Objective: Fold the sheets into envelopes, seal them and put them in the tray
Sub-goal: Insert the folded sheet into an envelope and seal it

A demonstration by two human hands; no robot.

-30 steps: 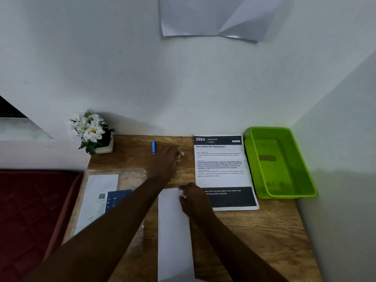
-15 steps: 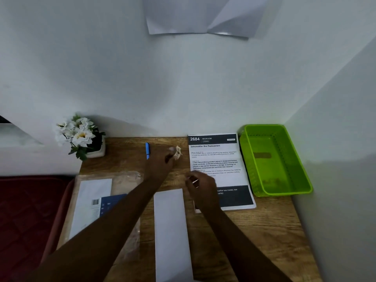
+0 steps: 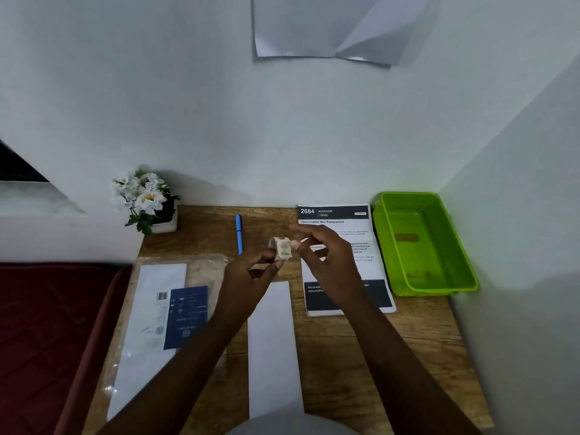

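A small roll of beige stickers (image 3: 281,248) is held up above the desk. My left hand (image 3: 248,277) pinches it from below, and my right hand (image 3: 326,262) has its fingertips on the roll's right edge. Under both hands a folded white sheet (image 3: 273,346) lies as a long narrow strip on the wooden desk (image 3: 361,350). The green plastic tray (image 3: 423,243) stands at the desk's back right corner with nothing visible inside it.
A printed instruction sheet (image 3: 342,296) lies between the strip and the tray. A blue pen (image 3: 238,232) rests near the back. A clear packet of paper (image 3: 163,321) covers the desk's left side. A flower pot (image 3: 147,202) stands back left; walls close the back and right.
My left hand lifted the sticker roll from the desk's back and brought it toward me. My right hand left the folded strip and rose to meet the roll.
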